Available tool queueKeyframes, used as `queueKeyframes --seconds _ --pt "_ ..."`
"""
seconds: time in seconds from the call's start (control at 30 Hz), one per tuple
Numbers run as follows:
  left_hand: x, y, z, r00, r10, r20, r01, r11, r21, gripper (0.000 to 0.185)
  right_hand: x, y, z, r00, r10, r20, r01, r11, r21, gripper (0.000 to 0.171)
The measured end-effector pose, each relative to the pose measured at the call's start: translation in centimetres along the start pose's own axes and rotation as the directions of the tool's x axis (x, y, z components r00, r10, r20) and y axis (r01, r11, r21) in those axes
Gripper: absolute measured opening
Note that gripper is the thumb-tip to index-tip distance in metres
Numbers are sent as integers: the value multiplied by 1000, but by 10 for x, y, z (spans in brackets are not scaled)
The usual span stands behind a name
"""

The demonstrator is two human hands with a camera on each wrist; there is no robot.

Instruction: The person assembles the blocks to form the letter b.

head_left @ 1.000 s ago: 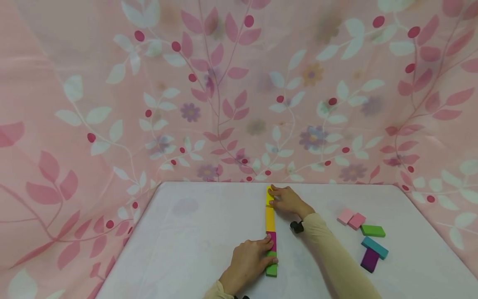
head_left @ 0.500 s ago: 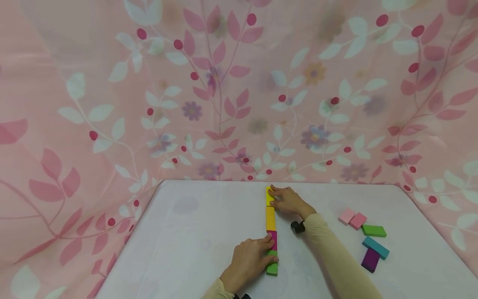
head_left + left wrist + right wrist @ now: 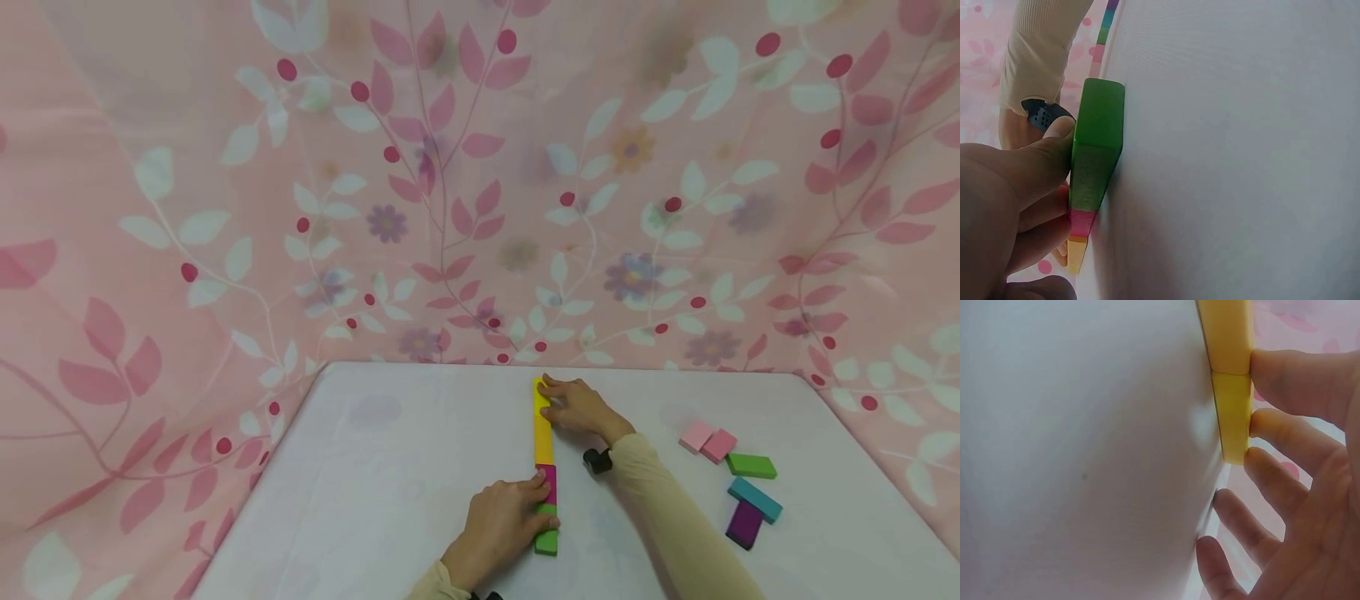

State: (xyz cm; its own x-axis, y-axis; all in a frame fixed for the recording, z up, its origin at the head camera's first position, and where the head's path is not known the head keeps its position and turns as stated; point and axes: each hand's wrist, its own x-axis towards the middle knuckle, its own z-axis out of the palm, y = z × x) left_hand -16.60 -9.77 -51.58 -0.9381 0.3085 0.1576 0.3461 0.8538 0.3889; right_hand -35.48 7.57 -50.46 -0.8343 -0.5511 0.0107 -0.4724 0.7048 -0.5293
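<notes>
A straight row of blocks runs away from me on the white table. From near to far it holds a green block (image 3: 546,543), a magenta block (image 3: 551,497), an amber block (image 3: 543,446) and a bright yellow block (image 3: 1233,419). My left hand (image 3: 501,525) presses on the near end, thumb on the green block and fingertips over the magenta one. At the far end, my right hand (image 3: 581,408) touches the tops of the amber and yellow blocks with thumb and fingertips, its other fingers spread. The amber and yellow blocks meet end to end.
On the right of the table (image 3: 375,483) lie a light pink block (image 3: 696,436), a darker pink block (image 3: 719,446), a green block (image 3: 752,466), a blue block (image 3: 755,499) and a purple block (image 3: 745,524). A flowered pink cloth (image 3: 480,192) hangs behind.
The yellow block has slid slightly toward me under my right hand, and the thin gap before the amber block has closed. My left hand stays in place.
</notes>
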Motion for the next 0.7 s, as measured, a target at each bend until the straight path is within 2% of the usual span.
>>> queueKeyframes --seconds 0.37,0.7 --pt "1 1 -1 1000 -16 18 16 1000 4 52 -3 -2 0 1000 -2 -2 2 1000 -20 56" --pt "-1 1 1 1000 -4 -4 4 1000 5 52 -8 -2 0 999 -35 16 36 998 -57 71"
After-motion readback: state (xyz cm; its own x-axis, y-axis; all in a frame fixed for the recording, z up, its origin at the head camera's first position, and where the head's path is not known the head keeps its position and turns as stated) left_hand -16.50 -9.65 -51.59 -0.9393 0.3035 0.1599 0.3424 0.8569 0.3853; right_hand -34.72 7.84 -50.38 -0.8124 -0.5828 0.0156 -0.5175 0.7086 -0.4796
